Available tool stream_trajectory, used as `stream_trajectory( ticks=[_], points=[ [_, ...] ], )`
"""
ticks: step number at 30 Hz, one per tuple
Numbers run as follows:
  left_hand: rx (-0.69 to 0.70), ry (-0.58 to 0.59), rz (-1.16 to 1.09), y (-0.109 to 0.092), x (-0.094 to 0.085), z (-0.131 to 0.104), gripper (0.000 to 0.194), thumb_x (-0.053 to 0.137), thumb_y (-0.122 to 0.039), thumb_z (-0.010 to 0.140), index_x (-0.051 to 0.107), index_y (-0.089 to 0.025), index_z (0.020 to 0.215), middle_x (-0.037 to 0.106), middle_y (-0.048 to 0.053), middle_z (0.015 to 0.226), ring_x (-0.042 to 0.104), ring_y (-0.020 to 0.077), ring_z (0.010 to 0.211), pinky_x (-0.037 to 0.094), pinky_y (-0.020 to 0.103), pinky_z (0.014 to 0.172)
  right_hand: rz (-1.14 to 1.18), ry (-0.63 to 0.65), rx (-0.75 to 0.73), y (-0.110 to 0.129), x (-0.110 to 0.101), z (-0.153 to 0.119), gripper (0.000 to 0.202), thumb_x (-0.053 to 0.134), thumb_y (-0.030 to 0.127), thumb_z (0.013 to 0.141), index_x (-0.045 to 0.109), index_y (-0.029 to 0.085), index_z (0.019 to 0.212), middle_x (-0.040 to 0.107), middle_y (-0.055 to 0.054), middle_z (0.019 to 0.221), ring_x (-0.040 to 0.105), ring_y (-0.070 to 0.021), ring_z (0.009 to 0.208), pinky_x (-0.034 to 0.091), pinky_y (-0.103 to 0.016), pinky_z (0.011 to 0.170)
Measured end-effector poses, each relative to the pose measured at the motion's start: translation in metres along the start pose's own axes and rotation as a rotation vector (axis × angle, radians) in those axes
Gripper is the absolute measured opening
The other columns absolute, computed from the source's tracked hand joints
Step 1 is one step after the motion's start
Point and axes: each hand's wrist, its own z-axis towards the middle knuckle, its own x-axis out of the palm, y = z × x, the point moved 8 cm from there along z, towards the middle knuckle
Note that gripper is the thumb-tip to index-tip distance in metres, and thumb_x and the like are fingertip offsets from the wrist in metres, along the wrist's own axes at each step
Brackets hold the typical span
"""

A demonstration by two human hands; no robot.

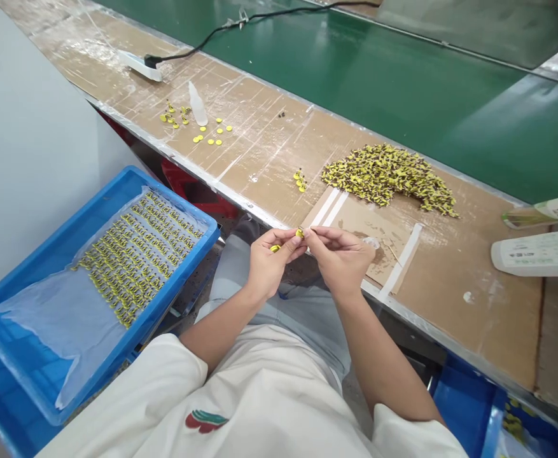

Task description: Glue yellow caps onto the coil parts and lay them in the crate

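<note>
Above the table's front edge my two hands meet at the fingertips around a small yellow-and-dark plastic piece [299, 233]. My left hand [270, 262] is closed on it, with another yellow disc [275, 248] showing between its fingers. The fingers of my right hand [340, 257] pinch at the same piece from the other side; the fingertips partly hide it. Just beyond the hands lies a cardboard sheet [350, 219] with white tape strips, a wet stain and a thin stick [395, 255]. A large heap of yellow-and-dark pieces [388, 172] rests behind that sheet.
Several yellow discs [219, 130] surround a small white nozzle bottle [197, 105]. A few pieces [299, 180] lie left of the heap. On my left, a blue tray [18, 296] holds rows of pieces on a plastic sheet. Two bottles [541, 254] lie at right. A black cable [269, 14] crosses the green belt [426, 95].
</note>
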Motion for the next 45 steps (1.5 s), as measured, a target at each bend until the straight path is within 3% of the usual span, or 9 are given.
stream_trajectory(
  ticks=[4,12,27,36,41,45],
  points=[
    [-0.046,0.039,-0.015,-0.007,-0.004,0.004,0.023,0.077,-0.027,0.071,0.068,-0.016,0.089,0.072,0.004,0.089,0.069,0.014,0.086,0.055,0.031,0.086,-0.02,0.014,-0.006,0.007,0.011,0.004,0.022,0.08,0.033,0.068,0.074,0.017,0.082,0.073,-0.003,0.072,0.068,-0.0154,0.061,0.059,-0.026,0.058],
    [-0.085,-0.02,-0.036,-0.014,-0.019,0.019,0.026,0.081,-0.027,0.066,0.07,-0.015,0.085,0.072,0.002,0.084,0.069,0.0112,0.079,0.055,0.028,0.084,-0.038,0.017,0.027,0.002,0.03,0.011,0.022,0.079,0.033,0.068,0.074,0.017,0.082,0.074,-0.003,0.072,0.068,-0.0155,0.061,0.059,-0.026,0.059],
    [-0.164,0.005,0.043,-0.018,-0.023,0.056,0.027,0.081,-0.029,0.066,0.07,-0.015,0.086,0.072,0.002,0.083,0.07,0.0132,0.078,0.055,0.035,0.087,-0.037,-0.073,0.115,-0.019,0.039,0.032,0.026,0.08,0.037,0.067,0.073,0.017,0.082,0.073,-0.004,0.069,0.068,-0.0159,0.058,0.058,-0.027,0.056],
    [-0.175,0.023,0.01,-0.017,-0.018,0.078,0.027,0.081,-0.026,0.064,0.071,-0.014,0.086,0.072,0.003,0.087,0.069,0.0137,0.085,0.052,0.036,0.094,0.003,-0.105,0.085,-0.02,0.043,0.047,0.026,0.081,0.034,0.066,0.073,0.017,0.083,0.074,-0.004,0.073,0.069,-0.0155,0.061,0.059,-0.026,0.059],
    [-0.2,0.044,-0.073,-0.018,-0.014,0.079,0.028,0.077,-0.026,0.071,0.071,-0.015,0.096,0.073,0.006,0.098,0.069,0.0169,0.094,0.049,0.034,0.098,0.025,-0.159,0.071,-0.021,0.045,0.05,0.029,0.079,0.037,0.068,0.072,0.017,0.087,0.074,-0.004,0.077,0.07,-0.0169,0.065,0.06,-0.029,0.062],
    [-0.301,0.043,-0.179,-0.012,-0.017,0.08,0.031,0.065,-0.039,0.082,0.07,-0.014,0.1,0.072,0.012,0.106,0.067,0.0224,0.104,0.047,0.036,0.1,-0.058,-0.223,-0.002,-0.019,0.036,0.057,0.032,0.077,0.04,0.07,0.071,0.017,0.091,0.074,-0.004,0.076,0.069,-0.016,0.063,0.058,-0.029,0.062]
  ],
)
